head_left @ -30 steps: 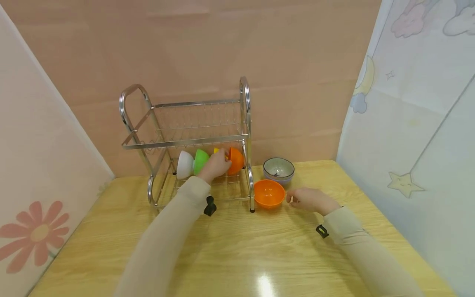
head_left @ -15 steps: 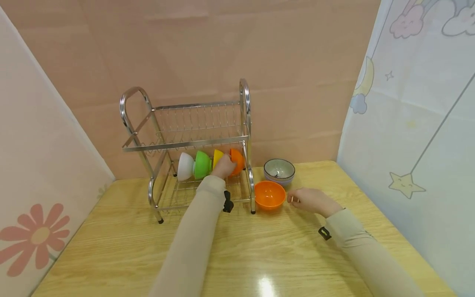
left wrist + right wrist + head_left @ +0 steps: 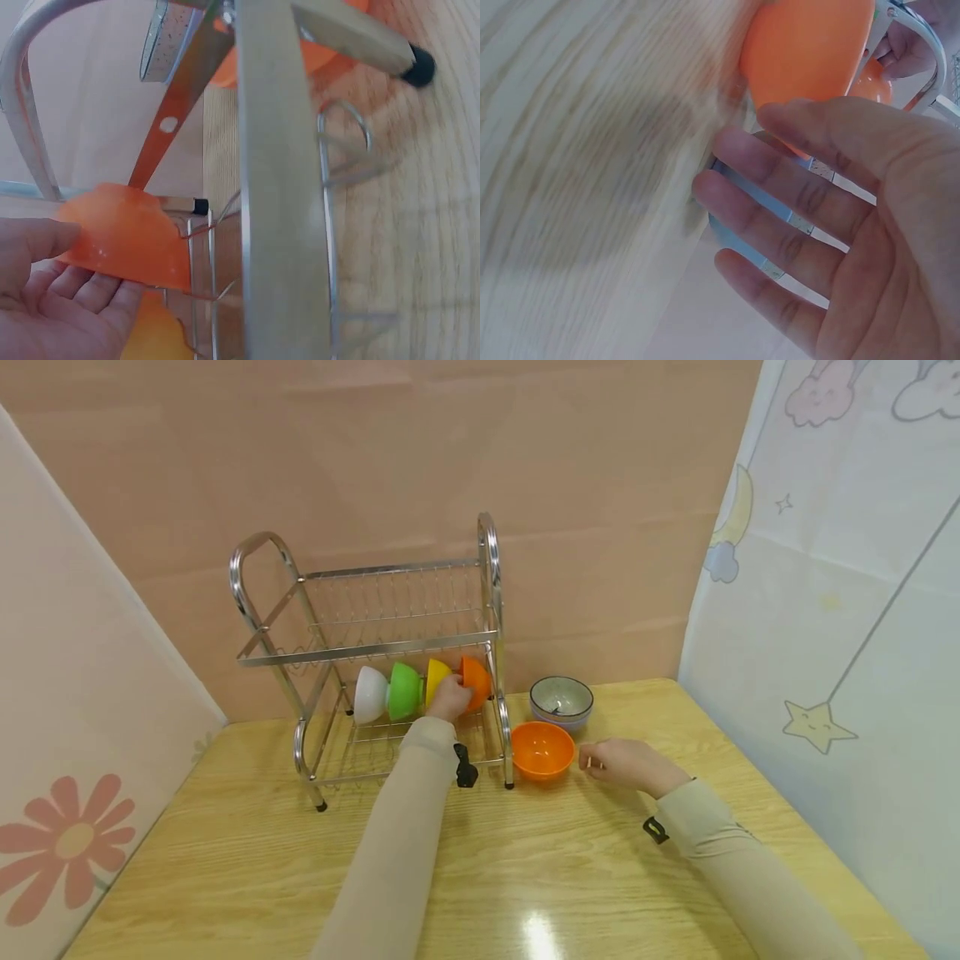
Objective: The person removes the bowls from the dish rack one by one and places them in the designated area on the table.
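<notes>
In the rack's lower tier, an orange bowl point(image 3: 476, 683) stands on its side at the right end. My left hand point(image 3: 450, 697) holds it by the rim; in the left wrist view the thumb point(image 3: 56, 238) lies on its outside and the fingers point(image 3: 94, 291) pass under the rim. Left of it a yellow bowl point(image 3: 437, 677), a green bowl point(image 3: 406, 692) and a white bowl point(image 3: 371, 696) stand on edge in a row. My right hand point(image 3: 630, 766) is held beside a second orange bowl point(image 3: 543, 752) on the table, its fingers loosely bent and holding nothing.
The two-tier metal dish rack point(image 3: 367, 652) has a bare upper tier of wire slots. Stacked patterned bowls point(image 3: 561, 703) sit behind the orange bowl on the table. The wooden table point(image 3: 480, 860) ends at a pink backdrop, with printed panels on both sides.
My left forearm has swung to the right and the left hand has shifted slightly right at the orange bowl in the rack. The right hand stays beside the other orange bowl.
</notes>
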`<state>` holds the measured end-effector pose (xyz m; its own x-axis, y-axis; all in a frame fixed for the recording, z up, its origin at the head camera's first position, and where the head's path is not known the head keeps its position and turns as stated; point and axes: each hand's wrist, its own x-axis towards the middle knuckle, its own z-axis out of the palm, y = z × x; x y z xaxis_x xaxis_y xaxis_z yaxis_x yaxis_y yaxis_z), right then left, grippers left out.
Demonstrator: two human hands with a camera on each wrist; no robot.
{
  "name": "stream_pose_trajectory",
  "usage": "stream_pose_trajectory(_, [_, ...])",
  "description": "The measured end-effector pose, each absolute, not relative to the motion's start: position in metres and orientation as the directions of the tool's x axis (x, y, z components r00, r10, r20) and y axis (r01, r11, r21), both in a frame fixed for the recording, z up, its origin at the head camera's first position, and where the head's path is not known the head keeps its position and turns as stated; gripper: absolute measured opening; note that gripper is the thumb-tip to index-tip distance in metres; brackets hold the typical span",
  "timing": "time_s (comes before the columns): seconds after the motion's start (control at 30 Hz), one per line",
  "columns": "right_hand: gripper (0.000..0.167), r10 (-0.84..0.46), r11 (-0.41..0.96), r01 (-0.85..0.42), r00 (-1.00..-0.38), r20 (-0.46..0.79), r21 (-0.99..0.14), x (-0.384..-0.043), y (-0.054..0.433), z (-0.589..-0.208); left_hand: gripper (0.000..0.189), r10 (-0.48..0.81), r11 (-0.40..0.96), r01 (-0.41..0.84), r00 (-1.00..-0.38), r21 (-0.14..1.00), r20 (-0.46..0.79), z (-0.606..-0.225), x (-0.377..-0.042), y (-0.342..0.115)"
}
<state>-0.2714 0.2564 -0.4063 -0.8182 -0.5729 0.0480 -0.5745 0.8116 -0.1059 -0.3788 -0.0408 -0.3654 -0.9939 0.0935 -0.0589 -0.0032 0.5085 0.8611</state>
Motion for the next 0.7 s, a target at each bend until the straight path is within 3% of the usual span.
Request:
stream_pose_trajectory(0.33, [0.012,-0.557,0.822,-0.558,-0.829,0.049,-0.108,-0.272,0.260,-0.407,0.034,0.054,0.417,0.011,-0.998,0.909,-0.013,-0.374,-0.376,-0.039])
stream_pose_trajectory(0.7, [0.011,-0.574,0.810,-0.578,-0.816,0.070,-0.093,-0.273,0.258,-0.405,0.037,0.082,0.198,-0.047,-0.995,0.979,-0.064,-0.366,-0.372,-0.053])
